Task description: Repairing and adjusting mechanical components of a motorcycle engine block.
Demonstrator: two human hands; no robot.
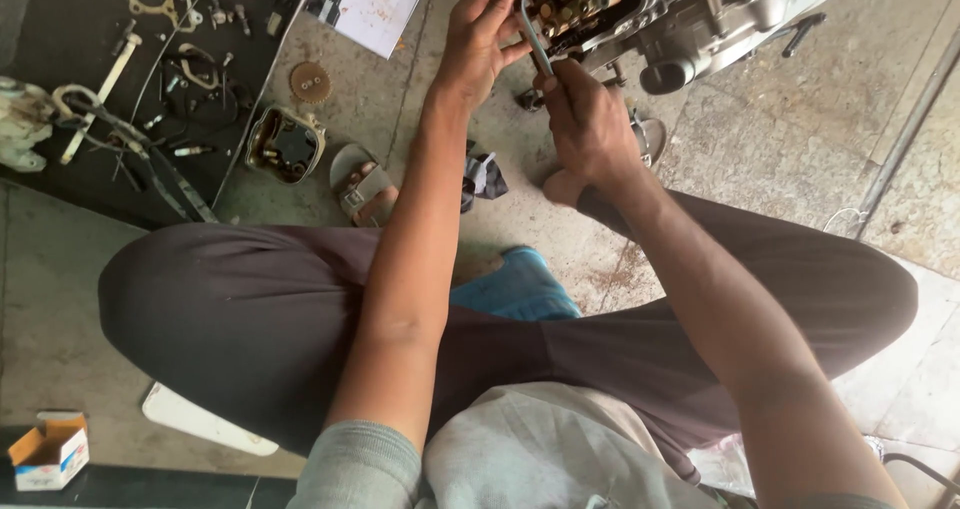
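- Both hands meet at the top of the view on a wrench (531, 31), right at the open side of an engine (640, 9).
- Left hand (478, 41): fingers curled around the upper shaft of the wrench.
- Right hand (588, 119): fingers closed on the lower shaft.
- The engine runs off the top edge; bare concrete floor (780, 159) lies to its right, bounded by a metal bar (905, 134).
- Left, a dark mat (60, 184) holds loose parts; a gear (310, 82) and a casing (286, 145) lie just off its edge.
- A white rectangular booklet (365, 7) with a dark band lies near the top.
- A small open carton (48, 453), white with orange and blue, sits at the bottom left corner.
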